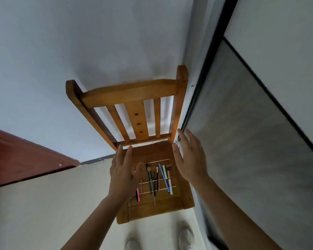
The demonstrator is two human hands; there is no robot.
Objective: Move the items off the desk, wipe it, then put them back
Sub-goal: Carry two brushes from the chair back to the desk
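A wooden chair [137,94] stands against the white wall. On its seat [185,197] lie several pens and brushes [158,179], among them a blue pen [163,177], a pink pen [138,194] and a make-up brush [149,175]. My left hand [123,172] hovers over the left part of the seat, fingers spread, holding nothing. My right hand [190,156] is raised at the seat's right edge, flat and empty. Part of the pen pile is hidden behind my left hand.
A dark-framed sliding door [242,123] runs along the right, close to the chair. A red-brown wooden edge [25,159] crosses the left. My two white shoes [185,237] stand on the pale floor just in front of the chair.
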